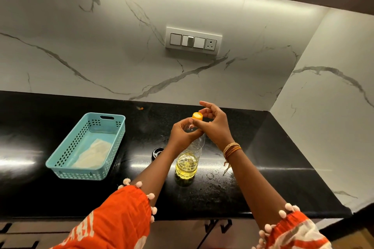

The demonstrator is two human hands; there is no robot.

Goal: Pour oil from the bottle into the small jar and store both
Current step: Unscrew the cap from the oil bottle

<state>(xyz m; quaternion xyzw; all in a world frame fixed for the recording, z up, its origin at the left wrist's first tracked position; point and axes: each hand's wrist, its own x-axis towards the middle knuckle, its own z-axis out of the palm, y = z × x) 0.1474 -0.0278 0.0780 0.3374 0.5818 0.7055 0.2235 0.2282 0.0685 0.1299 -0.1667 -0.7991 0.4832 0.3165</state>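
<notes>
A clear plastic oil bottle (188,159) stands upright on the black counter (273,168), with yellow oil filling its lower part. My left hand (183,134) is wrapped around the bottle's neck. My right hand (214,122) pinches the yellow cap (197,116) at the top of the bottle between thumb and fingers. A small dark jar (156,152) sits just left of the bottle, mostly hidden behind my left forearm.
A light blue perforated basket (60,162) with a folded white cloth (92,155) inside lies on the counter to the left. A marble backsplash with a switch panel (193,41) rises behind. The counter meets a side wall at the right.
</notes>
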